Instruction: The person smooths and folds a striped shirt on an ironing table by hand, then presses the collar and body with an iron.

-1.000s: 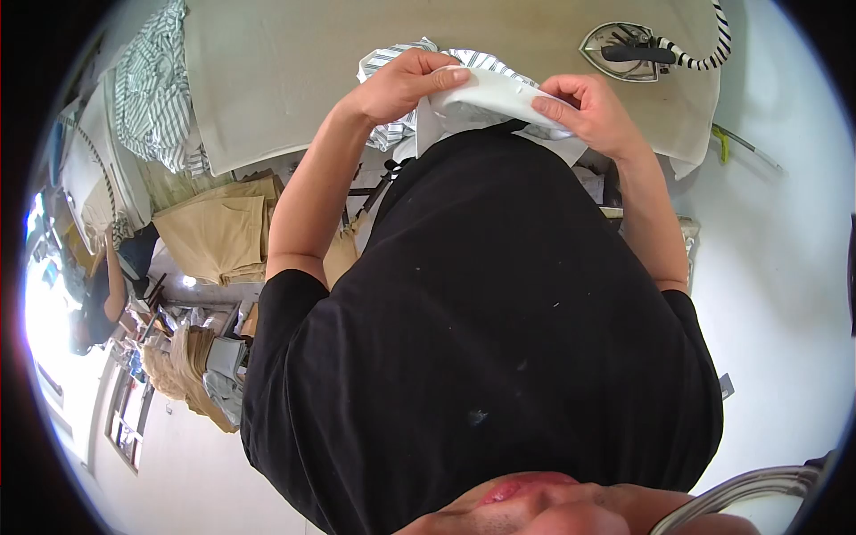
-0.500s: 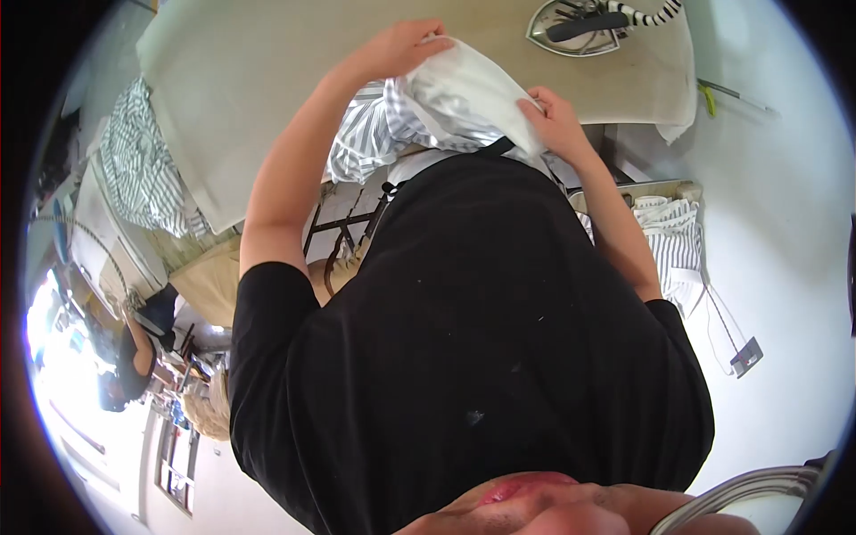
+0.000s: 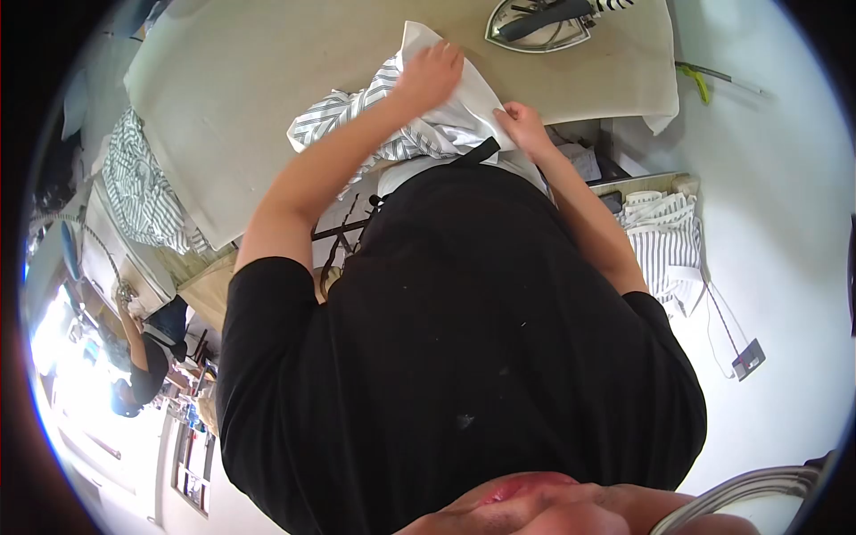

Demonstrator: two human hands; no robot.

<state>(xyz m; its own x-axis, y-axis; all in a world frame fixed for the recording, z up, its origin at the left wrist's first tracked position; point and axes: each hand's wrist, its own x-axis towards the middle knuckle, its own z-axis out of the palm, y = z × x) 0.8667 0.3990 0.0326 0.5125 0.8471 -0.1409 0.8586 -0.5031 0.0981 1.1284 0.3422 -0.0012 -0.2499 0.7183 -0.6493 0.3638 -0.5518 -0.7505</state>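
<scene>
A grey-and-white striped garment [image 3: 343,114] with a plain white panel [image 3: 477,96] lies bunched at the front edge of the padded ironing table [image 3: 267,53]. My left hand [image 3: 431,76] rests on the white panel, back of the hand upward, fingers pressed to the cloth and slightly blurred. One corner of the panel stands free beyond it. At the panel's right edge, my right hand [image 3: 526,127] pinches the cloth between thumb and fingers. The underside of the garment is hidden against my black shirt.
An iron [image 3: 539,25] with a striped hose sits at the table's far right. Another striped cloth [image 3: 147,183] hangs over the left edge. Folded striped pieces [image 3: 662,236] lie at the lower right. Another person [image 3: 147,357] is at far left.
My left hand has left the panel's upper edge and moved down onto its surface. The white panel lies flatter, and the striped part spreads further left. My right hand still holds the edge.
</scene>
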